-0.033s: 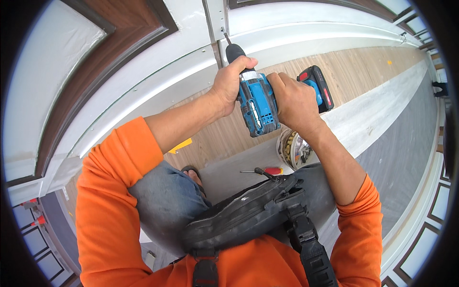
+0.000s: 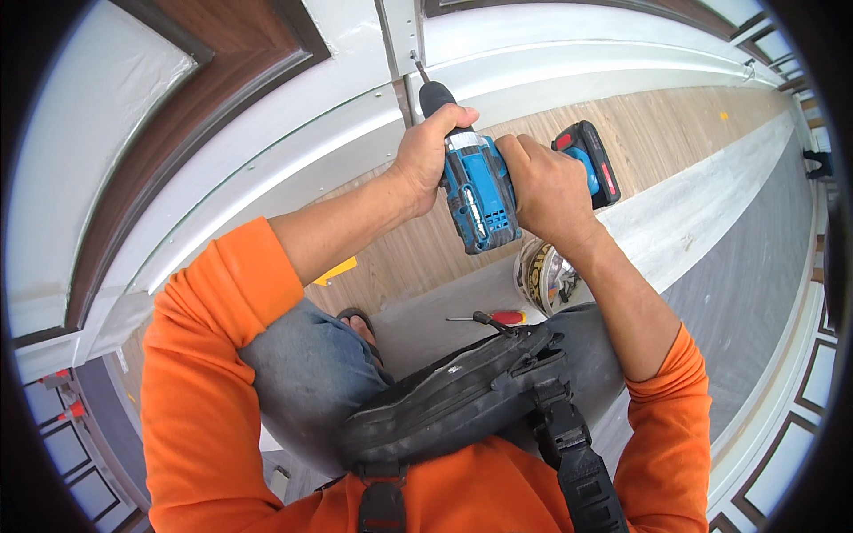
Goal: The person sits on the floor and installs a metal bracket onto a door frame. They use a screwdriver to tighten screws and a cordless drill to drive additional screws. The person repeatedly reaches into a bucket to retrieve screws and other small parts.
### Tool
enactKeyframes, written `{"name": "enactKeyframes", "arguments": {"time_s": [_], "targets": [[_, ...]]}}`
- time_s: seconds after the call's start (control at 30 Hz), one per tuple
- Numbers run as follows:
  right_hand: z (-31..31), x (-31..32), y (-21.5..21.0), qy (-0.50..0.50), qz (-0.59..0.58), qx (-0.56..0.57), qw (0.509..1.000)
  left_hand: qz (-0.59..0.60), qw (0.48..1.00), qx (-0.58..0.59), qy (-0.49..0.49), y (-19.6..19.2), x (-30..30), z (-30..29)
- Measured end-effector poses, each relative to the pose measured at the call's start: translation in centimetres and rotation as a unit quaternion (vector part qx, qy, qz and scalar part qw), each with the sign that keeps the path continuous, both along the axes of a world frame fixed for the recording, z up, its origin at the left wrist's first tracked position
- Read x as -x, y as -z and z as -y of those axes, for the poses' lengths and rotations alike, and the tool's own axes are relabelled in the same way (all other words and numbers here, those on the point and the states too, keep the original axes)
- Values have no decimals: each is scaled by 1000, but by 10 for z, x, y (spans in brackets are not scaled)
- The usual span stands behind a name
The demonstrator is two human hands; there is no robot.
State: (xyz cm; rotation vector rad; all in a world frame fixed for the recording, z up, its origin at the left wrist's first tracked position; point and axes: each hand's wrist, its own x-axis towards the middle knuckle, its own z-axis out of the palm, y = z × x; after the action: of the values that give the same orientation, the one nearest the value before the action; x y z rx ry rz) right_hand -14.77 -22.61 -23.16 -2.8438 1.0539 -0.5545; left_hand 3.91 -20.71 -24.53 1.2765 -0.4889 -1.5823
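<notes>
I hold a blue cordless drill [image 2: 480, 200] with a black and red battery [image 2: 593, 162] in both hands. My left hand [image 2: 429, 147] wraps the black front end near the chuck. My right hand [image 2: 544, 188] grips the handle. The drill's bit [image 2: 416, 66] points up and touches the white frame [image 2: 400, 35] at a vertical joint beside a brown door panel [image 2: 178, 107]. My arms are in orange sleeves.
On the floor below lie a red-handled screwdriver [image 2: 498, 317], a round tin [image 2: 544, 277] with small parts and a yellow piece [image 2: 336, 269]. A black bag [image 2: 462, 395] hangs at my chest. My knee in jeans [image 2: 306, 369] is bent under the left arm.
</notes>
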Motion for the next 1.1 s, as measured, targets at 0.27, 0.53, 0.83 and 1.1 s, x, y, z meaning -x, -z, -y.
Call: {"name": "enactKeyframes", "arguments": {"time_s": [0.27, 0.53, 0.83, 1.1], "targets": [[2, 0, 1, -8, 5, 13, 1000, -13, 1000, 16, 0, 0, -1, 0], [3, -1, 3, -10, 7, 14, 1000, -11, 1000, 16, 10, 2, -5, 3], [1, -1, 3, -4, 12, 7, 1000, 5, 1000, 14, 22, 1, -4, 2], [1, 1, 4, -1, 9, 11, 1000, 12, 1000, 11, 19, -1, -2, 3]]}}
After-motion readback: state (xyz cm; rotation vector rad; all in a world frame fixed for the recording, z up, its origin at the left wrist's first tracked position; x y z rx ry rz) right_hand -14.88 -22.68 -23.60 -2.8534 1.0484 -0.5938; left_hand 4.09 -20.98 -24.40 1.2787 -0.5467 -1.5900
